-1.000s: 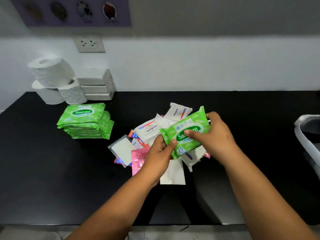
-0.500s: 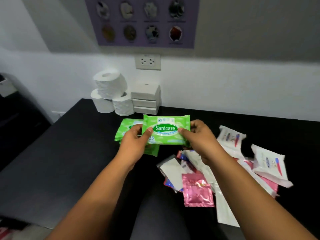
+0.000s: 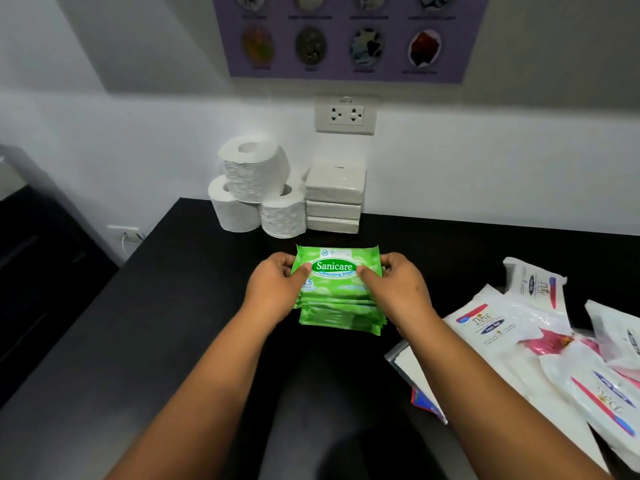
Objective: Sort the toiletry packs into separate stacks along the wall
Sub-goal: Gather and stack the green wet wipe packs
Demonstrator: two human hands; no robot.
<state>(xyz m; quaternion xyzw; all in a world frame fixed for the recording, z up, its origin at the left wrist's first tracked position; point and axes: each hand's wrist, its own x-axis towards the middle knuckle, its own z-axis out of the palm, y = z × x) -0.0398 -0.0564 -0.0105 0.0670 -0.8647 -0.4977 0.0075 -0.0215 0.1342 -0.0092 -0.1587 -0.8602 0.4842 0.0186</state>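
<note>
Now my left hand (image 3: 277, 289) and right hand (image 3: 394, 289) pinch the ends of a green wipes pack (image 3: 334, 270), seated atop the green stack (image 3: 341, 315) at frame centre. Next: let go, then reach for the white packs (image 3: 498, 327), lower right.

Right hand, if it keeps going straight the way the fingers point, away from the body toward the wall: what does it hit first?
Probably the stack of white tissue packs at the wall. The right hand grips the top Sanicare pack, and bare black counter lies between. Depth is unclear; the toilet rolls sit further left.
</note>
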